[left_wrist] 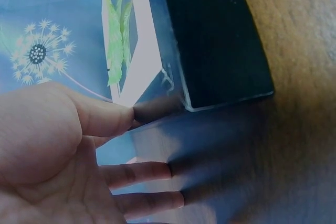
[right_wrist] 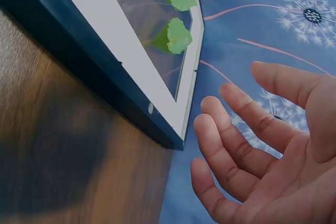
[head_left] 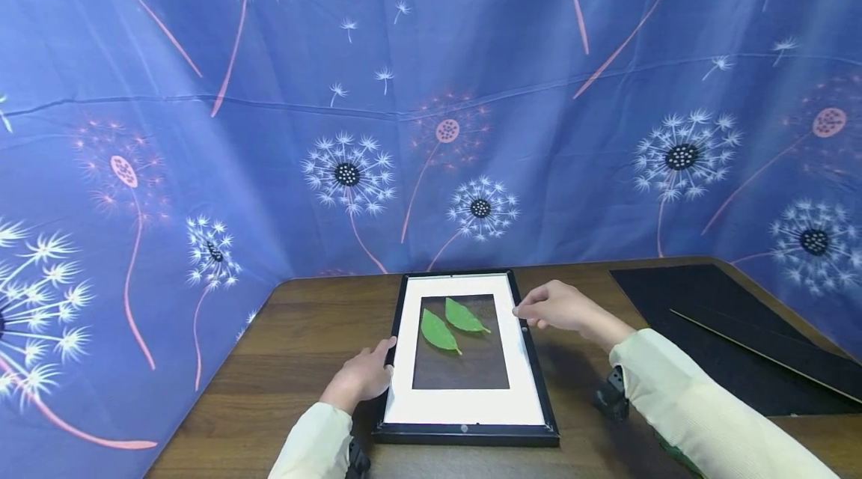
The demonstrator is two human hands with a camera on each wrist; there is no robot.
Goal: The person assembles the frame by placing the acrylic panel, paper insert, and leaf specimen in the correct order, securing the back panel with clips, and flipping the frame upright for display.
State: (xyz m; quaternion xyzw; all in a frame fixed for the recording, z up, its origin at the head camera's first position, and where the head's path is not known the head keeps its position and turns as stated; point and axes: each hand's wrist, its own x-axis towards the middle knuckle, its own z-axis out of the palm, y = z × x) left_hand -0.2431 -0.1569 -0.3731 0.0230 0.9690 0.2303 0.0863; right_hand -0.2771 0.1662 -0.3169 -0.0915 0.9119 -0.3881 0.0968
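A black picture frame (head_left: 417, 435) lies flat on the table, with a white mat (head_left: 465, 408) inside it. Within the mat's dark window are two green leaves, the left leaf (head_left: 438, 331) slightly nearer than the right leaf (head_left: 465, 316). My left hand (head_left: 364, 374) rests at the frame's left side; in the left wrist view the thumb (left_wrist: 107, 120) touches its edge and the other visible fingers stretch out straight. At the frame's upper right side is my right hand (head_left: 555, 305). The right wrist view shows its fingers (right_wrist: 231, 145) loosely bent and apart, holding nothing.
On the table's right side lies a black sheet (head_left: 673, 348), with a dark panel (head_left: 774, 337) with a pale edge on top. A blue dandelion-print cloth (head_left: 431, 37) hangs behind the brown wooden table (head_left: 269, 359). Something green (head_left: 676, 456) shows under the right sleeve.
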